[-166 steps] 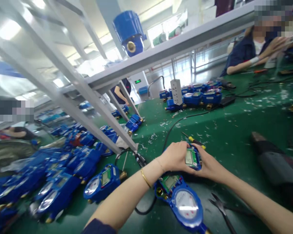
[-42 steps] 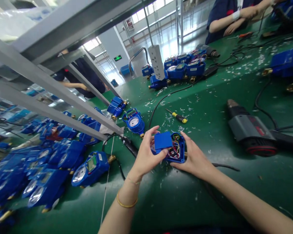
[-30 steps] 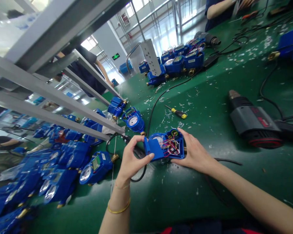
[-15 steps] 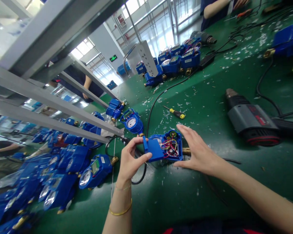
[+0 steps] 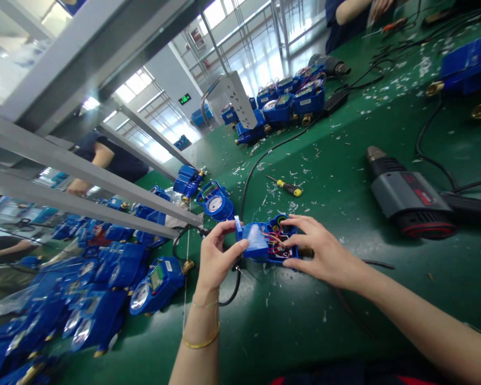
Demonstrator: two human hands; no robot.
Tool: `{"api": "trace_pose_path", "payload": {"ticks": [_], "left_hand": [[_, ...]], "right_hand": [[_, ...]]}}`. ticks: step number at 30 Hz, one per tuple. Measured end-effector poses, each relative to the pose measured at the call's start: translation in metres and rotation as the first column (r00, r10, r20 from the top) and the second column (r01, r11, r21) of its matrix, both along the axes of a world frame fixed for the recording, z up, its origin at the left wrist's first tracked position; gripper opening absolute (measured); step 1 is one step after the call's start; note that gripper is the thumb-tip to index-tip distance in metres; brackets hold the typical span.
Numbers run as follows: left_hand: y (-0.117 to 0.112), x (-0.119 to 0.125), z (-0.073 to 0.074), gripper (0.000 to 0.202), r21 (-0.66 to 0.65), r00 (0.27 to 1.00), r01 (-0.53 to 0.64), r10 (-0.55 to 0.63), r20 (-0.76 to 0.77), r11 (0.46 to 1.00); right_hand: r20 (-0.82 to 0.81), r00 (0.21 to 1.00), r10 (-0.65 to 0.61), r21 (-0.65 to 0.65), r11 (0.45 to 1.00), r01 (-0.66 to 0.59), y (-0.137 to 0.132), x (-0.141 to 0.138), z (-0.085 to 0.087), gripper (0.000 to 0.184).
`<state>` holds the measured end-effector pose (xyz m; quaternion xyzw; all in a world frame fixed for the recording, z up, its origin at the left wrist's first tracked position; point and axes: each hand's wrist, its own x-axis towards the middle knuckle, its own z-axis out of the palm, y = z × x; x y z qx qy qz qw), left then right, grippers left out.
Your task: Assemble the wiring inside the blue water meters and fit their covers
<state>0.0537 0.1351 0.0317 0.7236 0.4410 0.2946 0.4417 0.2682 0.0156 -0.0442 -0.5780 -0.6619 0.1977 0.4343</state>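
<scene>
A blue water meter (image 5: pixel 294 260) lies on the green table in front of me, its housing uncovered and coloured wires (image 5: pixel 276 239) showing inside. My left hand (image 5: pixel 219 254) pinches the blue cover (image 5: pixel 257 243) between thumb and fingers, tilted over the meter's left part. Light glares off the cover's top. My right hand (image 5: pixel 318 248) is at the housing's right end, fingers curved apart, with the fingertips in or against the wired opening. Whether they grip a wire I cannot make out. The brass pipe end is partly behind this hand.
A yellow-black screwdriver (image 5: pixel 289 187) and a heat gun (image 5: pixel 411 195) lie beyond my hands. Many blue meters (image 5: pixel 156 283) crowd the left; others stand by a hanging power strip (image 5: pixel 240 101). A grey metal frame (image 5: pixel 104 166) crosses the left. Co-workers' arms (image 5: pixel 353 9) show behind.
My right hand has moved left, its fingertips now reaching the wired opening. The cover in my left hand has tilted and catches the light. A co-worker's arm behind the frame has shifted left.
</scene>
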Motion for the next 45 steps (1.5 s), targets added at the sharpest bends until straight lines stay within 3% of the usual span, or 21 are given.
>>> {"api": "trace_pose_path", "payload": {"ticks": [3,7,10,12,14,16,18,23,27,31,33,35,38,39,42,43,45], "left_hand": [[-0.004,0.006,0.006,0.043,0.062,0.999,-0.02,0.023,-0.049,0.998],[-0.02,0.034,0.027,0.036,0.311,0.977,0.047,0.022,-0.213,0.949],[-0.025,0.064,0.043,0.038,0.426,0.943,0.197,-0.051,-0.33,0.883],[-0.019,0.077,0.047,0.042,0.382,0.946,0.261,-0.156,-0.285,0.886],[-0.008,0.079,0.042,0.031,0.366,0.979,0.196,-0.163,-0.12,0.91],[-0.001,0.072,0.028,0.022,0.359,0.999,0.036,-0.036,-0.007,0.932],[-0.003,0.061,0.009,0.016,0.337,0.998,-0.057,0.064,-0.01,0.94],[-0.027,0.047,-0.028,0.011,0.31,0.988,0.112,-0.072,-0.138,0.944],[-0.033,0.053,-0.033,0.005,0.35,0.963,0.194,-0.109,-0.247,0.917],[-0.03,0.059,-0.032,0.002,0.352,0.951,0.171,-0.06,-0.304,0.92],[-0.028,0.06,-0.032,0.005,0.333,0.95,0.158,-0.051,-0.308,0.93],[-0.027,0.06,-0.03,0.009,0.302,0.943,0.161,-0.056,-0.329,0.94],[-0.025,0.057,-0.027,0.01,0.273,0.923,0.184,-0.07,-0.379,0.944],[-0.025,0.056,-0.026,0.009,0.27,0.917,0.196,-0.079,-0.39,0.943],[-0.024,0.056,-0.025,0.01,0.279,0.9,0.246,-0.111,-0.421,0.928],[-0.024,0.056,-0.026,0.01,0.29,0.896,0.258,-0.116,-0.428,0.922],[-0.025,0.058,-0.028,0.009,0.326,0.899,0.261,-0.107,-0.424,0.909]], "right_hand": [[-0.013,0.999,-0.038,0.013,0.999,0.038,0.001,-0.004,0.007,0.034],[-0.132,0.971,-0.199,-0.012,0.98,0.199,0.007,-0.022,0.018,0.065],[-0.383,0.866,-0.321,-0.119,0.947,0.298,0.011,-0.034,0.018,0.052],[-0.487,0.79,-0.374,-0.184,0.927,0.326,0.012,-0.036,0.014,0.038],[-0.532,0.754,-0.385,-0.213,0.923,0.321,0.012,-0.032,0.01,0.037],[-0.601,0.698,-0.391,-0.242,0.92,0.307,0.012,-0.027,0.007,0.041],[-0.668,0.627,-0.4,-0.273,0.916,0.293,0.013,-0.024,0.004,0.046],[-0.77,0.471,-0.431,-0.317,0.899,0.303,0.016,-0.023,-0.004,0.052],[-0.793,0.422,-0.44,-0.324,0.89,0.319,0.017,-0.023,-0.005,0.053],[-0.79,0.442,-0.425,-0.312,0.899,0.307,0.014,-0.025,0.0,0.053],[-0.75,0.512,-0.418,-0.301,0.906,0.298,0.01,-0.023,0.001,0.054],[-0.621,0.639,-0.454,-0.303,0.891,0.339,0.005,-0.018,0.0,0.052],[-0.221,0.84,-0.496,-0.283,0.856,0.432,-0.006,-0.007,0.004,0.044],[-0.041,0.865,-0.5,-0.258,0.842,0.474,-0.01,-0.004,0.007,0.045],[0.353,0.789,-0.504,-0.042,0.833,0.551,-0.017,0.0,0.023,0.044],[0.39,0.765,-0.513,0.063,0.844,0.533,-0.016,0.0,0.029,0.039],[0.387,0.798,-0.462,0.226,0.887,0.404,-0.008,-0.001,0.039,0.026]]}}
